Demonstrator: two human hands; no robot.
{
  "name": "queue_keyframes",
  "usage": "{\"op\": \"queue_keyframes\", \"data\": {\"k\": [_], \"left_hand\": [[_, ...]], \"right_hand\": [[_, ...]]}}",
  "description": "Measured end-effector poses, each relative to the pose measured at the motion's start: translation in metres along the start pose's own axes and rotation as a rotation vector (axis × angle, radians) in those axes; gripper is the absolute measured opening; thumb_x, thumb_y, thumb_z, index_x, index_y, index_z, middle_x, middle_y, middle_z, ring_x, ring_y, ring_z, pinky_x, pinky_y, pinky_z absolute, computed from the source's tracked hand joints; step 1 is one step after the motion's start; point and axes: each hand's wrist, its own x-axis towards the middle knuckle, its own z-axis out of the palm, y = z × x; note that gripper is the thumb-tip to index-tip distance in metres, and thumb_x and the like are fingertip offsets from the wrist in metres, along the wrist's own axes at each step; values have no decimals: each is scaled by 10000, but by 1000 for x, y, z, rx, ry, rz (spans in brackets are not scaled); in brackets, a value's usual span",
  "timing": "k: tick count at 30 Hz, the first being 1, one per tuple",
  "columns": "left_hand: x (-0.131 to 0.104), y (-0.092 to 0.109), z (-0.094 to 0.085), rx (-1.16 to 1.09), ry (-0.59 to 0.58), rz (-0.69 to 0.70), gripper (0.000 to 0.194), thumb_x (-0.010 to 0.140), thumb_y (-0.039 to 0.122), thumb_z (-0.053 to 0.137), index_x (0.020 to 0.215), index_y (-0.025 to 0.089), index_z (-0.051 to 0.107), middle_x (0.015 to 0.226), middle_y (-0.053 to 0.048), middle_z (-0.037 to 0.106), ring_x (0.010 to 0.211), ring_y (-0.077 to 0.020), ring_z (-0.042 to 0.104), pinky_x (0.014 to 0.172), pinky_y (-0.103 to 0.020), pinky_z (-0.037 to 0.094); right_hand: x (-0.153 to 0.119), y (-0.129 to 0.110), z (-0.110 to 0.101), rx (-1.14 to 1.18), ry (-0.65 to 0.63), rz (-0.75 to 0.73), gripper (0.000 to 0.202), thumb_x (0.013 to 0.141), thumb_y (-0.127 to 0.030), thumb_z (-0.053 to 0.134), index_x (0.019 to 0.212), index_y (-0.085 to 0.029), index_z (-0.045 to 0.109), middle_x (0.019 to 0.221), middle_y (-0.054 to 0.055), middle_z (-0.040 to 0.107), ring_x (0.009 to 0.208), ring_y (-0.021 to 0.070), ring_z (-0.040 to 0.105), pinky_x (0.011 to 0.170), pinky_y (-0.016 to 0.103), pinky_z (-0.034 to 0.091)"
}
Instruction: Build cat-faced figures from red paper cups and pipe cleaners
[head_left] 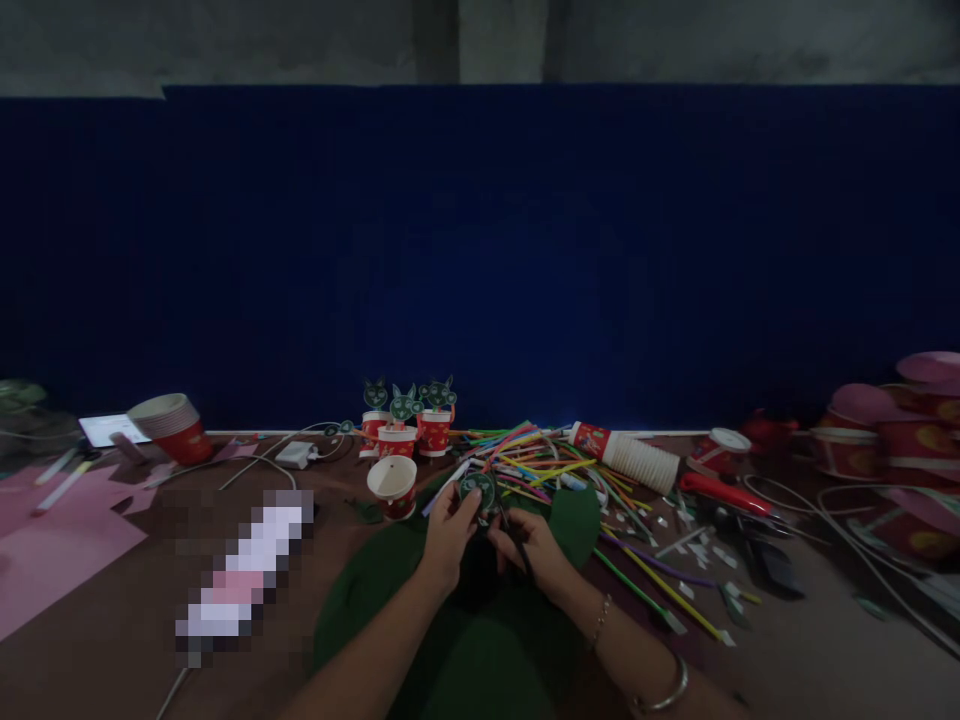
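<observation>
Item: a small green paper face [480, 492], pinched between thumb and fingers of the left hand [452, 525], above a larger green sheet [375, 600]. Item: dark scissors [504, 518], the right hand [531, 548] closed round the handles, blades beside the face; whether they are apart or together, cannot tell. Step in hand, as judged: trimming the face's edge. Next move calls for a steady pinch, the paper turned to meet the blades — fingertips clear of the cutting line. Beyond: three red cups [396, 441] bearing similar faces; one upright open cup [392, 480] nearer; a loose heap of coloured stems [536, 465].
</observation>
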Motion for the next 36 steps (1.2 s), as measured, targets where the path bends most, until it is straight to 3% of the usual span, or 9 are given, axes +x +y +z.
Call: {"op": "queue_keyframes", "data": {"k": [16, 36], "left_hand": [[-1, -1, 1, -3, 22, 19, 311, 607, 391, 710, 802, 180, 591, 680, 31, 593, 576, -86, 561, 511, -161, 421], [3, -4, -2, 9, -37, 37, 301, 632, 399, 699, 800, 181, 578, 684, 35, 585, 546, -69, 536, 488, -150, 399]], "right_hand": [[0, 1, 1, 6, 5, 12, 392, 688, -548, 609, 690, -168, 512, 441, -43, 514, 390, 83, 442, 411, 198, 326], [0, -2, 1, 1, 24, 9, 427, 683, -586, 587, 638, -173, 485, 416, -57, 466, 365, 63, 386, 393, 191, 281]]}}
